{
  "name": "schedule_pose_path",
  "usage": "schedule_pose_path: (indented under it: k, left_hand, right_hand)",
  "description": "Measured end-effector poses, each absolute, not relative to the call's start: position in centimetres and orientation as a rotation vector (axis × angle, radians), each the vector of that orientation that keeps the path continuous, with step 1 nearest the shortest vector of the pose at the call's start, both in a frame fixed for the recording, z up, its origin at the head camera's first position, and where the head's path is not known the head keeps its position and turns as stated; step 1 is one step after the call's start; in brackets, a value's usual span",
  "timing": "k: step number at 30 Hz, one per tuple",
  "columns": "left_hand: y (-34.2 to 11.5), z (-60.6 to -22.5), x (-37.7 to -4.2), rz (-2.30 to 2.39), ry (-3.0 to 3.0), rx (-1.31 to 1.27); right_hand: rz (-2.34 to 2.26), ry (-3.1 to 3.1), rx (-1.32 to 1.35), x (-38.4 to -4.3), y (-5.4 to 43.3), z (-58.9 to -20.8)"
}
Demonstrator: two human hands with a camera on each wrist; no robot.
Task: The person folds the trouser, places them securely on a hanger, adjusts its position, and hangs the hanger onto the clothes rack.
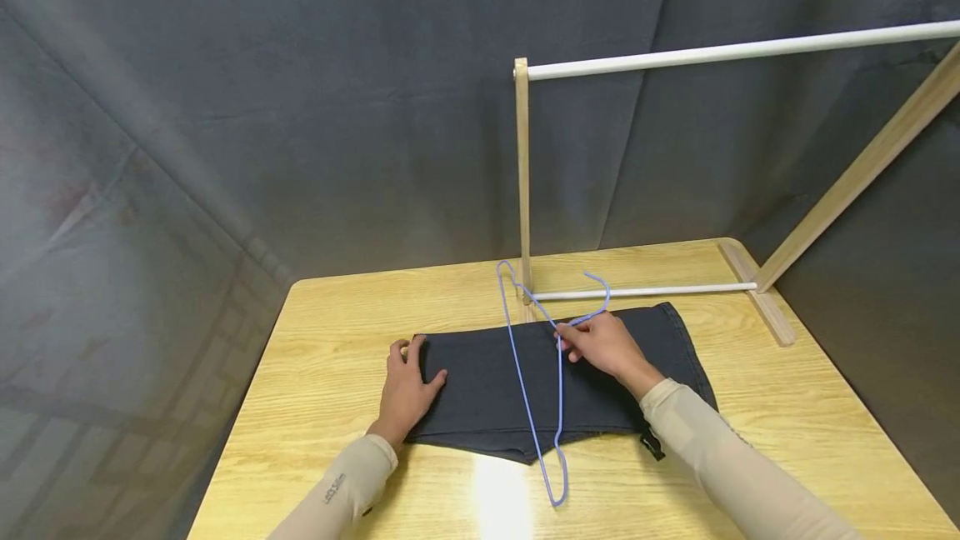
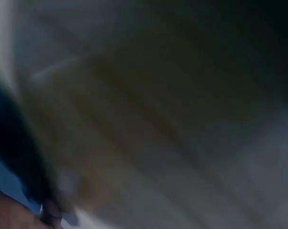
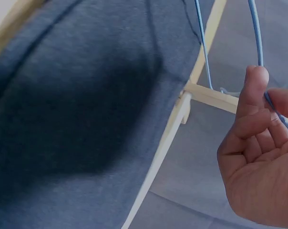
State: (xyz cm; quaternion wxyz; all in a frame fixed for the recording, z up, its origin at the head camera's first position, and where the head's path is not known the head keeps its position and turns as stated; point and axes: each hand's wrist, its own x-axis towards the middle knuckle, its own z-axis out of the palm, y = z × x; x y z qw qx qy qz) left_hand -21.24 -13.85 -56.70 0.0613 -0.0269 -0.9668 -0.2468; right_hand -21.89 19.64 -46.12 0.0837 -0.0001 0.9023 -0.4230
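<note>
A pair of dark folded pants (image 1: pixel 480 390) lies flat across the table, with a seamed edge at the right and a blunt point at the front. My left hand (image 1: pixel 407 390) rests on its left edge, thumb spread on the cloth and fingers bent near the back corner. My right hand (image 1: pixel 603 346) pinches a thin blue hanger (image 1: pixel 522 373) near the base of its hook, between thumb and forefinger. The hanger stands tilted over the cloth, its long loop towards the front and its hook pointing right. The left wrist view is dark and blurred.
A rack of wooden posts (image 1: pixel 523 182) and a white top rail (image 1: pixel 720 55) stands at the back right, with a lower white bar (image 1: pixel 645 292) behind the pants. Grey curtains (image 1: pixel 337 107) surround the wooden table (image 1: pixel 337 315). A small black strap (image 1: pixel 652 444) pokes out near my right forearm.
</note>
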Motion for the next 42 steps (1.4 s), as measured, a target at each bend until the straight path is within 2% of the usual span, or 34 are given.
schedule_pose_path:
  k: [5,8,12,16,20,25,33,42]
  left_hand:
    - [-15.2,-55.1,-21.7,-1.245,-2.907,0.333]
    - [-16.4,-55.0,-21.9,-1.591,-2.897,0.454]
    - [-17.8,-55.6,-21.8,-2.041,-2.808,0.521]
    - [-18.4,-56.3,-21.7,-2.236,-2.782,0.456]
    - [-18.3,-56.4,-22.0,-2.27,-2.822,0.362]
    - [-17.8,-56.2,-22.3,-2.277,-2.813,0.396]
    - [-17.5,-56.1,-22.5,-2.261,-2.803,0.418]
    - [-17.5,-55.8,-22.2,-2.187,-2.821,0.442]
  right_hand:
    - [-1.264,2.705,0.02,-21.5,19.4,-47.2]
    - [-1.298,2.684,0.057,-21.3,19.2,-48.1]
    - [-1.36,2.636,0.111,-21.2,18.6,-49.1]
    - [-1.525,2.535,0.182,-21.3,18.1,-49.7]
    - [-1.788,2.297,0.229,-21.5,17.6,-50.0]
    - [-1.958,2.143,0.262,-21.2,16.4,-50.8]
    - [-2.052,2.151,0.368,-20.3,13.8,-52.3]
    - [-1.939,2.27,0.329,-20.0,12.3,-53.4]
